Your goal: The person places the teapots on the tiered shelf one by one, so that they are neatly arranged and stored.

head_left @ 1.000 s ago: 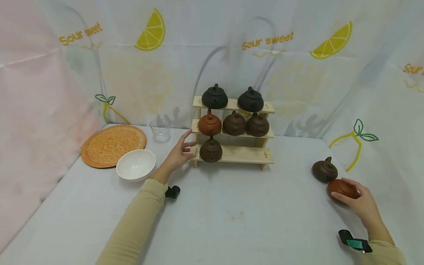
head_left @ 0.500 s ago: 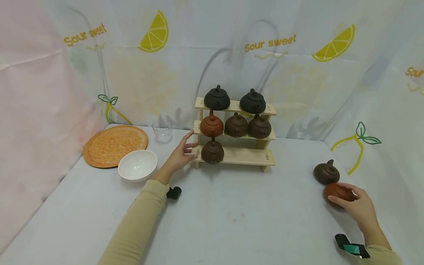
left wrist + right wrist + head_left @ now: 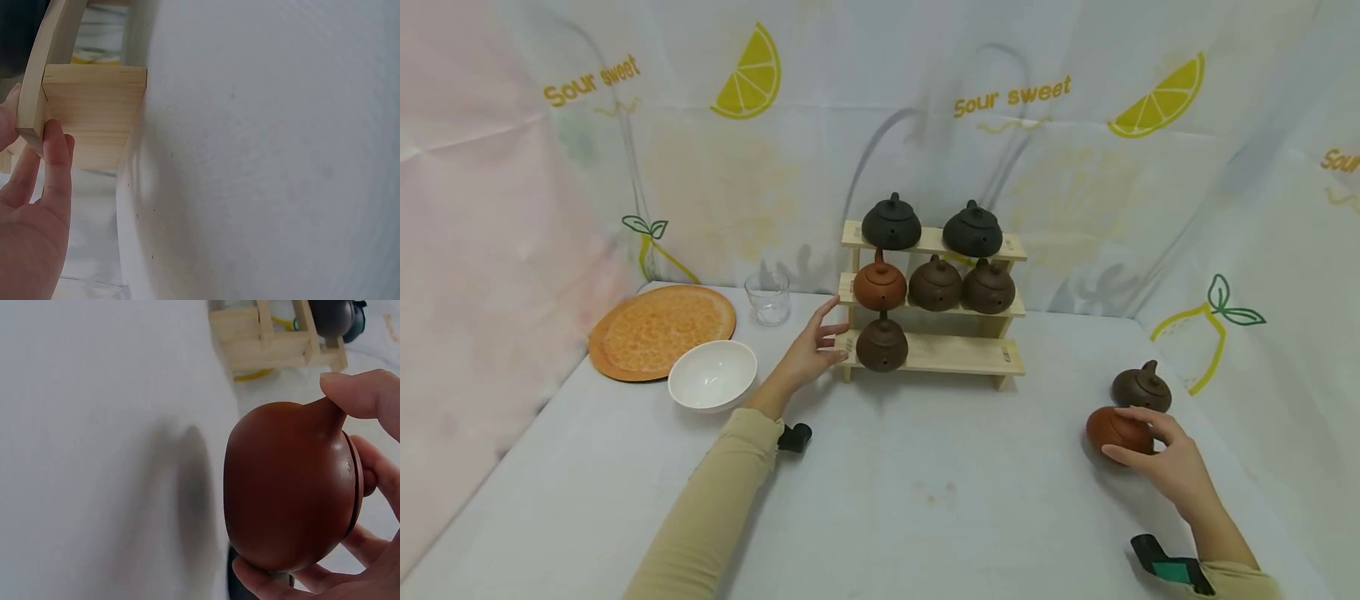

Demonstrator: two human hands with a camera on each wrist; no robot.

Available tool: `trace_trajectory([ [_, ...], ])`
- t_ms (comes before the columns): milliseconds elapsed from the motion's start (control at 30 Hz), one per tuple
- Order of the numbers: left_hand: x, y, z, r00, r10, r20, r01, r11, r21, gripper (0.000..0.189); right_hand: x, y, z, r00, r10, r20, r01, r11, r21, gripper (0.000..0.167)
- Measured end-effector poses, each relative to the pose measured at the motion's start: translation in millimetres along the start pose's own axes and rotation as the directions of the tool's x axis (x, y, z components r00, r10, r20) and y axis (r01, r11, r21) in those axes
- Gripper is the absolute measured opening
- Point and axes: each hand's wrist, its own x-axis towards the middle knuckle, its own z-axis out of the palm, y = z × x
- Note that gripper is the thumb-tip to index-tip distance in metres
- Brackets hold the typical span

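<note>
A reddish-brown clay teapot (image 3: 1118,430) is held by my right hand (image 3: 1172,462), thumb and fingers round it. In the right wrist view the teapot (image 3: 290,487) is lifted above the cloth, its shadow beside it. My left hand (image 3: 805,354) holds the left end of a three-tier wooden stand (image 3: 958,353). The left wrist view shows fingers (image 3: 57,169) under the board's edge. A dark brown teapot (image 3: 882,343) sits at the left of the bottom tier. The middle tier bears an orange-brown teapot (image 3: 880,285) and two brown teapots (image 3: 935,285). Two black teapots (image 3: 891,223) stand on top.
Behind the right hand, a dark brown teapot (image 3: 1141,390) stands on the white-covered table (image 3: 925,533). On the left are a white bowl (image 3: 712,375), a round pizza-patterned mat (image 3: 658,332) and a clear glass (image 3: 769,298). A printed cloth backdrop (image 3: 865,67) hangs behind.
My right hand has moved left with the reddish-brown teapot, away from the dark brown one on the table. My left hand has stayed at the stand.
</note>
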Motion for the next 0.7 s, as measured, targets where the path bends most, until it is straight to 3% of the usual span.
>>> trace_trajectory([
  [300,0.2,-2.0,0.9,1.000,0.010,-0.001,-0.010,1.000,0.005,0.088,6.3,-23,22,0.983,-0.186,0.012,0.186,0.983,-0.006,0.056],
  [700,-0.4,-0.9,0.8,1.000,0.015,-0.002,-0.015,1.000,0.002,0.088,27.4,-60,57,0.940,-0.322,0.116,0.310,0.944,0.112,0.053],
])
